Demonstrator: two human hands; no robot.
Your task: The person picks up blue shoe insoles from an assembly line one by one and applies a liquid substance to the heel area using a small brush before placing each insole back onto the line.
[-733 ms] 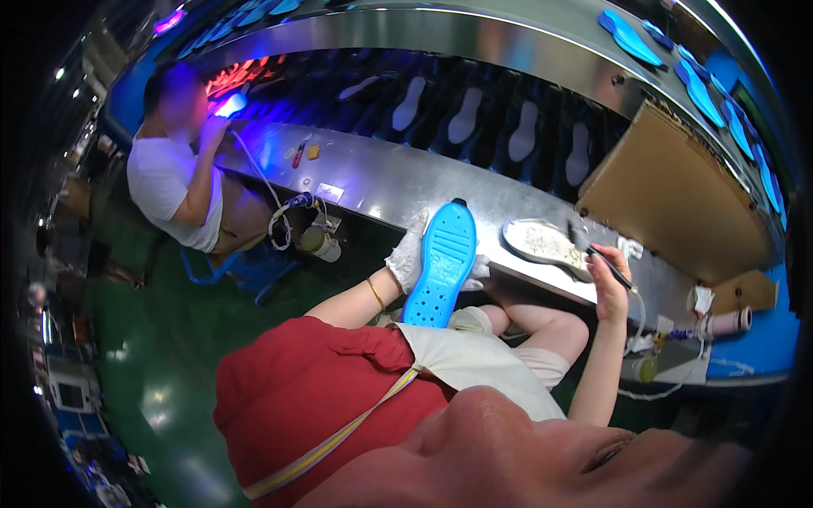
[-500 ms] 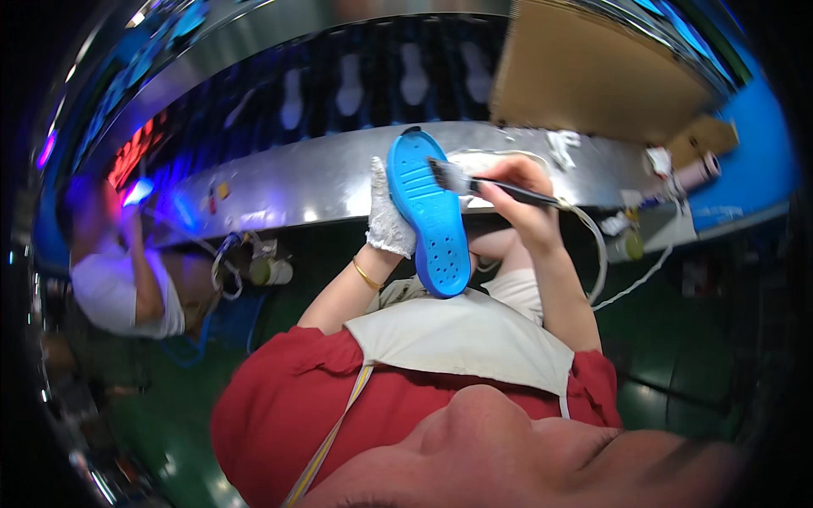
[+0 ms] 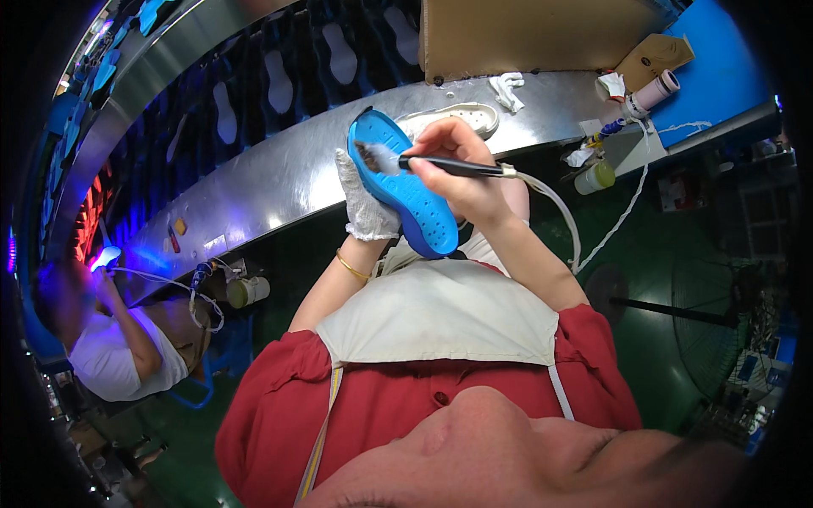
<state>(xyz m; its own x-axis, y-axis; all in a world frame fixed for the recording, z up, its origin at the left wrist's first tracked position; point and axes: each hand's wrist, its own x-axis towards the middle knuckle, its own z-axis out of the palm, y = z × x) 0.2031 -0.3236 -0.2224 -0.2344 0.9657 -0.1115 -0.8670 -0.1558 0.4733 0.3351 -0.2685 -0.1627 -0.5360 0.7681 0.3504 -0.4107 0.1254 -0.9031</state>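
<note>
My left hand [image 3: 367,203], in a white knit glove, holds a blue shoe sole [image 3: 423,216] from its left side. The sole is tilted, its holed inner face toward me and its lower end close to my apron. My bare right hand [image 3: 461,173] is closed round the black handle of a brush [image 3: 449,164]. A pale hose [image 3: 550,196] runs from the handle's end. The dark bristles touch or hover just over the upper part of the sole; I cannot tell which. Behind my right hand a cream shoe [image 3: 476,117] lies on the metal bench.
The steel bench edge [image 3: 296,199] runs across in front of me. Beyond it stand a line of grey soles [image 3: 278,80] and a cardboard box [image 3: 542,38]. A crumpled white cloth [image 3: 506,91] lies nearby. At left sits a co-worker [image 3: 127,351]; at right is a fan [image 3: 677,309].
The whole view has shifted and turned with my head. The brush is higher on the sole, near its upper left edge. Both hands keep their holds.
</note>
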